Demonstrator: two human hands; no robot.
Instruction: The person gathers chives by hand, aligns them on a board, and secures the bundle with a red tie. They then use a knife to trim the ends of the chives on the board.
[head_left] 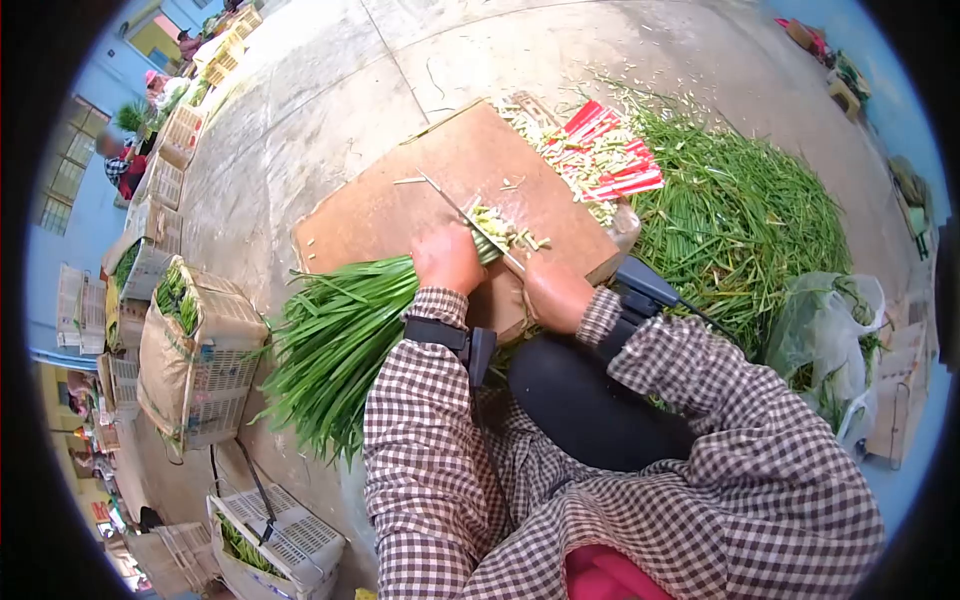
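Note:
My left hand [447, 258] is closed around a bunch of long green leafy stalks [345, 325] that look like garlic chives. Their pale cut ends lie on a brown chopping board [400, 205], while the leaves hang over its left edge. In my right hand [556, 291] is a knife [463, 215], its blade slanting across the board against the stalk ends, close to my left fingers. Small cut pieces [525, 238] lie beside the blade. The knife handle is mostly hidden by my right fingers.
A large heap of green stalks [735, 210] lies right of the board. Cut ends cover a red-and-white sheet [625, 185] behind it. Crates [225, 385] holding greens stand at left, and a clear plastic bag [825, 320] lies at right. Other people sit along the far left wall.

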